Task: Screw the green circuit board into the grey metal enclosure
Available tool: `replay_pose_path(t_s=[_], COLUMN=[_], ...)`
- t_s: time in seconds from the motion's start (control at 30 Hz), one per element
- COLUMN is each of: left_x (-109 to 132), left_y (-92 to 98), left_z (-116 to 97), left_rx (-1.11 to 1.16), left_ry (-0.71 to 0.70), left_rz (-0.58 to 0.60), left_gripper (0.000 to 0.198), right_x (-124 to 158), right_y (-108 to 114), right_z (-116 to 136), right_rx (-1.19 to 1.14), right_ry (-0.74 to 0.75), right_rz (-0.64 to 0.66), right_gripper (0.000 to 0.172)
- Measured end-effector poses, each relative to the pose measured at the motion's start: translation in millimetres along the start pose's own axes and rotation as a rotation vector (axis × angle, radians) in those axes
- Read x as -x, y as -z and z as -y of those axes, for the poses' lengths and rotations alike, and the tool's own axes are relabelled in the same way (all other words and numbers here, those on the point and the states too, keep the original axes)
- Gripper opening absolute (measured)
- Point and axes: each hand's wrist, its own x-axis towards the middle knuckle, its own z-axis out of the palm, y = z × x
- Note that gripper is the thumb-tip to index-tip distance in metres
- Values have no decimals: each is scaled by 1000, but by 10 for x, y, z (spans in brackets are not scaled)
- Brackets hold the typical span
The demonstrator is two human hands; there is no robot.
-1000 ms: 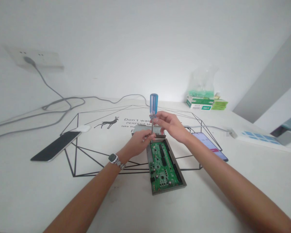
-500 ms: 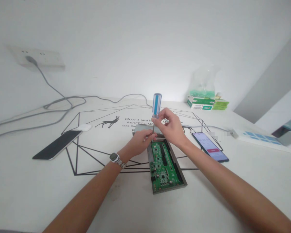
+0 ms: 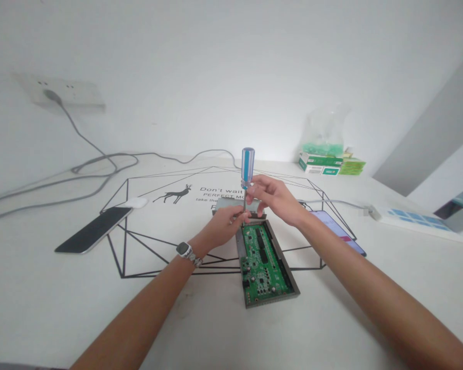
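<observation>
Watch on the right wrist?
No, the wristwatch with its metal strap sits on the left wrist, just behind the left hand.

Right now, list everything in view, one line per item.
screwdriver: one, blue and clear handle, upright between the hands
circuit board: one, green, in a grey metal tray below the hands
metal cover: one, grey, just beyond the board
dark phone: one, black, left on the table
lit phone: one, pale screen, right, partly behind the right forearm
mouse: one, white, beyond the dark phone
wall socket: one, white, on the wall, left
cable: at least one, grey, looped on the table, left
strip: one, white with blue squares, far right
boxes: several, green and white, by the wall, right
plastic bag: one, clear, on the boxes
table: one, white, black line print
wristwatch: one, silver, left wrist
left hand: one, at the screwdriver's shaft
right hand: one, fingers at the handle's lower end
</observation>
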Motion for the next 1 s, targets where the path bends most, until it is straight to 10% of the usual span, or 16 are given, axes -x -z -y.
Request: replay_pose_path(t_s=[1.0], left_x=[-5], left_y=[19], left_z=[10], left_rx=[-11], left_ry=[-8], left_rz=[33], left_gripper=[34], right_x=[5], right_y=[12], right_z=[6], right_rx=[4], right_ry=[36], right_rz=[71], right_gripper=[35])
